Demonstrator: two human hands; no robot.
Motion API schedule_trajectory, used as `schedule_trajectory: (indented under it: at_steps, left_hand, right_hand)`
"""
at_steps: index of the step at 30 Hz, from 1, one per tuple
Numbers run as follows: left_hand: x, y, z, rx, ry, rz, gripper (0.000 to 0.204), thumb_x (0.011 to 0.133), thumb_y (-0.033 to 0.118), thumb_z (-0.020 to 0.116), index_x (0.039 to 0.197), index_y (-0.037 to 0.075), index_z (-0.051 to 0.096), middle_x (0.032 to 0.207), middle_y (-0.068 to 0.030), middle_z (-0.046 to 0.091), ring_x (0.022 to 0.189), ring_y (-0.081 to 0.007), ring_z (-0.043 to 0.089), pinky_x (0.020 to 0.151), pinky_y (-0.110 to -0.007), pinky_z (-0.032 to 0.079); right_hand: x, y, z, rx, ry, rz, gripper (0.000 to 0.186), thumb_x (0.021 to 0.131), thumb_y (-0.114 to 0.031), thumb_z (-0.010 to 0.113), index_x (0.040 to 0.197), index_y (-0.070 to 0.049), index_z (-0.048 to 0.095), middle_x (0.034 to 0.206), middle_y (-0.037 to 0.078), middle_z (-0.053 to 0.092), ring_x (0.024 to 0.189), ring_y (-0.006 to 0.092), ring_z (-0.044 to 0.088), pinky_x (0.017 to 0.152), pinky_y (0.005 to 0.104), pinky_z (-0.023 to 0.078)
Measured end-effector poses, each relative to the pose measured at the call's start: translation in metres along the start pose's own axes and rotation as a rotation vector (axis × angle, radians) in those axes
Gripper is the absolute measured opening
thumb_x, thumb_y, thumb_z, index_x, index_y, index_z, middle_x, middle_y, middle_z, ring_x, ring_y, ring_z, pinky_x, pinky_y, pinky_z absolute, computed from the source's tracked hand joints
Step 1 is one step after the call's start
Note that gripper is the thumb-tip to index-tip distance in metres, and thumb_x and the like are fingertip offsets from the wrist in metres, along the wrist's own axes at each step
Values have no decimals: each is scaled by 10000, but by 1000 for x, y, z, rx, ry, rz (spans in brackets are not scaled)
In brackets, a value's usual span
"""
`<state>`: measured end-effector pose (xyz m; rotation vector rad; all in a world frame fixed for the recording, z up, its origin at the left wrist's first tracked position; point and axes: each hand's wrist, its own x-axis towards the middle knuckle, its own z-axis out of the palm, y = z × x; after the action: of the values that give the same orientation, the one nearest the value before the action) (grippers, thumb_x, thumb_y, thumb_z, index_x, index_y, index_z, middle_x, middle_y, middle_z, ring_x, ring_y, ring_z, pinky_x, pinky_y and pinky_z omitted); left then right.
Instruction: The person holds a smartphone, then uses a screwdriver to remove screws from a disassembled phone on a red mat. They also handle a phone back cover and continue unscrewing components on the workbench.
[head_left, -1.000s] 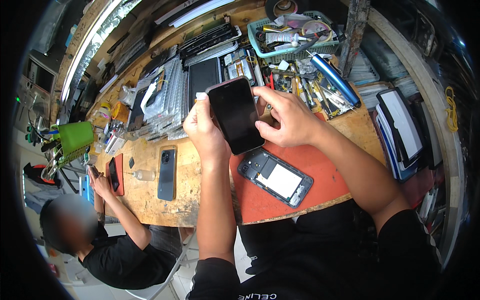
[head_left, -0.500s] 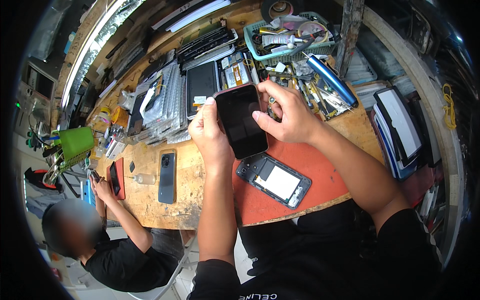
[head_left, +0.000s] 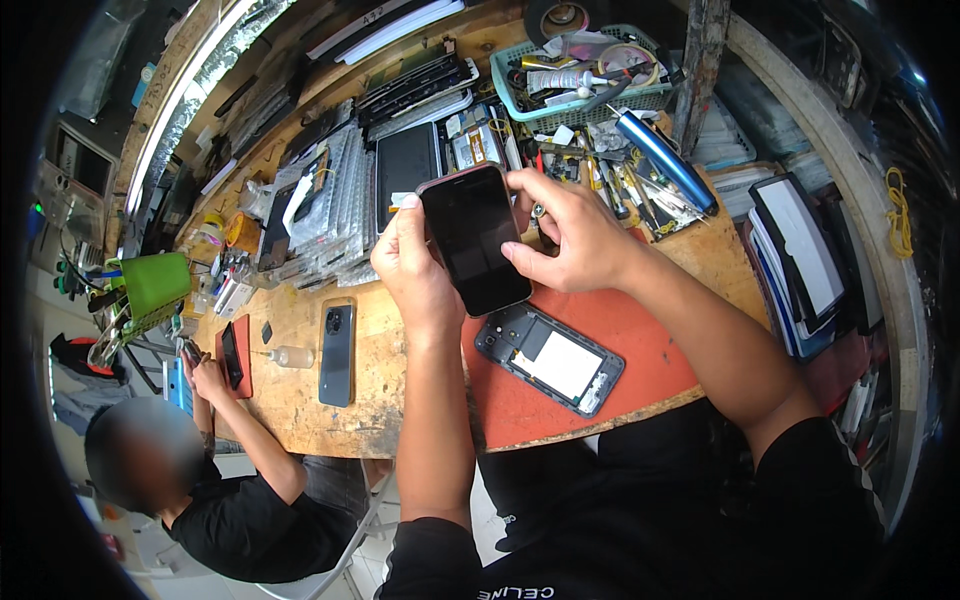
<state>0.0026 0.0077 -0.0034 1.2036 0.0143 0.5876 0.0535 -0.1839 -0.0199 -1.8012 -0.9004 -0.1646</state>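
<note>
A black smartphone (head_left: 473, 235) with a dark, reflecting screen is held up, slightly tilted, over the bench. My left hand (head_left: 412, 270) grips its left side, thumb along the edge near the top corner. On the other side, my right hand (head_left: 575, 232) has its thumb at the screen's right edge and its index finger by the top right corner; its other fingers are partly hidden. A small round metallic piece shows among those fingers, too small to make out. Below the smartphone, an opened phone body (head_left: 550, 358) with a white panel inside lies on the red mat (head_left: 650, 345).
Left on the wooden bench (head_left: 375, 425) lie another dark phone (head_left: 337, 352) and a small clear bottle (head_left: 292, 357). Behind are stacked screens (head_left: 410, 165), a teal basket (head_left: 560, 118) and a blue cylindrical tool (head_left: 665, 160). A co-worker (head_left: 250, 500) sits at far left.
The smartphone and both my hands have shifted slightly left. My right thumb has slid a little down along the screen's edge. The opened phone body stays on the mat.
</note>
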Motion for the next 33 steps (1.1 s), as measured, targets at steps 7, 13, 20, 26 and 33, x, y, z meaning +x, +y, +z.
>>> schedule_trajectory:
  at_steps: [7,13,20,26,33]
  left_hand:
    - [10,7,-7,-49,62,14,332,1141,212,568,979,-20,742,936,-77,776,798,-119,714,741,-271,573]
    - [13,3,-12,-53,64,20,328,1142,208,566,998,-28,742,958,-91,781,818,-135,730,754,-280,585]
    - [20,-10,-19,9,91,14,358,1155,239,565,1012,-30,752,969,-74,780,820,-115,711,760,-272,575]
    - [25,-28,-29,171,79,29,408,1165,320,564,1026,-6,766,952,-28,768,791,-72,652,746,-245,528]
    - [34,-49,-42,220,55,-25,374,1170,284,553,1169,-42,737,1050,-55,772,896,-96,686,823,-269,559]
  right_hand:
    - [-1,3,2,-126,-204,27,659,824,-297,834,1395,-82,586,972,119,740,896,365,751,795,484,583]
    - [-3,1,1,-161,-164,-12,587,819,-169,788,1369,-59,614,939,86,739,839,324,744,747,450,575]
    - [5,9,-8,-187,72,59,427,876,-120,681,1296,-54,641,872,130,764,811,370,758,750,498,592]
    - [7,19,-6,-188,254,8,354,987,-1,530,1331,-2,614,890,185,722,839,373,731,799,474,569]
    - [9,13,-9,-153,271,36,331,1019,-6,513,1334,2,616,901,187,718,854,360,731,811,464,568]
